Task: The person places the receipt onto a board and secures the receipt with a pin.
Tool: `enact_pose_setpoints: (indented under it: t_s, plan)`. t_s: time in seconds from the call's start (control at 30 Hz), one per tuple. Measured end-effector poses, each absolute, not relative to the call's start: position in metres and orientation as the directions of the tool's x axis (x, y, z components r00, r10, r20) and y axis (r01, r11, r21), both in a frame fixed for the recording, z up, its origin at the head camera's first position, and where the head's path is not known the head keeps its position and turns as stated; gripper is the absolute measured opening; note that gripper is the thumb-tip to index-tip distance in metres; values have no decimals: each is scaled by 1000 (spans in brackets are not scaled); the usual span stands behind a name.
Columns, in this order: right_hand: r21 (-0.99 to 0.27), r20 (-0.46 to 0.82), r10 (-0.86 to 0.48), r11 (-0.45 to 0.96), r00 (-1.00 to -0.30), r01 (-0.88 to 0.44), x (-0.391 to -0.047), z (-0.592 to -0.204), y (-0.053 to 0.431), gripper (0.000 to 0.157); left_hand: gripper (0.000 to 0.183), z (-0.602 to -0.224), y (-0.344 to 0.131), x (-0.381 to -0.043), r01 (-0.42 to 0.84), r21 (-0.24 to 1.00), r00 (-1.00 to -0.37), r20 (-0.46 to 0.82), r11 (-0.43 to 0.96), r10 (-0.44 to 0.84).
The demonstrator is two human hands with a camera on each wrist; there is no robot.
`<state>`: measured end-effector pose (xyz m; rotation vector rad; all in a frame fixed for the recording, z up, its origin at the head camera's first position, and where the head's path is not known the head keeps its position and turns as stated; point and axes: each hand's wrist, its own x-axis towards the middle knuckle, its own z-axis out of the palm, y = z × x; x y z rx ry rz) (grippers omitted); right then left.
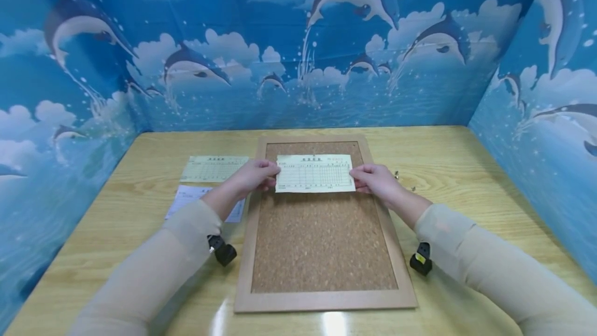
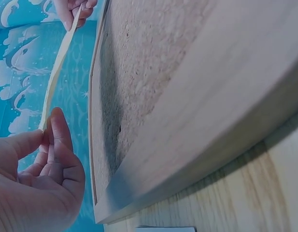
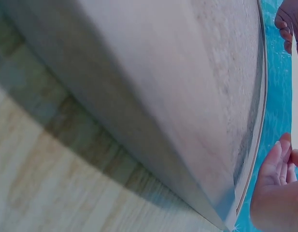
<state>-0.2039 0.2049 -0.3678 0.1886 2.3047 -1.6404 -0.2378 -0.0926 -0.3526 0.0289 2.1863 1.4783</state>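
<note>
A pale green printed form [image 1: 314, 173] is stretched between both hands over the upper part of a wood-framed cork board [image 1: 324, 242]. My left hand [image 1: 258, 174] pinches the form's left edge between thumb and fingers. At the opposite edge, my right hand [image 1: 374, 181] pinches it the same way. Both wrist views show the paper edge-on and lifted off the cork; in the left wrist view the slip [image 2: 56, 72] bends slightly between the hands. Thumb and fingertips of the left hand [image 2: 47, 179] meet at its near end.
Left of the board lie another green form [image 1: 212, 167] and a white form [image 1: 186, 198], partly hidden by the left arm. Small metallic pins [image 1: 397, 175] lie right of the board on the wooden table [image 1: 471, 170]. A dolphin-print curtain [image 1: 289, 40] encloses the back and sides.
</note>
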Motion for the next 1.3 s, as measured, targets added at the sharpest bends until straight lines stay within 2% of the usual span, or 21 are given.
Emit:
enact_pose_setpoints:
  t_s: [0.47, 1.03, 1.3]
  plan:
    - [-899, -320, -57, 333, -946, 284, -215, -369, 206, 35, 32, -354, -89, -247, -262, 869, -875, -397, 421, 276]
    - [-885, -308, -48, 380, -950, 268, -230, -367, 209, 39, 29, -354, -75, -267, -360, 815, -857, -481, 455, 185]
    - [-878, -329, -38, 380, -944, 290, -234, -367, 207, 40, 32, -356, -74, -272, -358, 827, -857, -475, 432, 200]
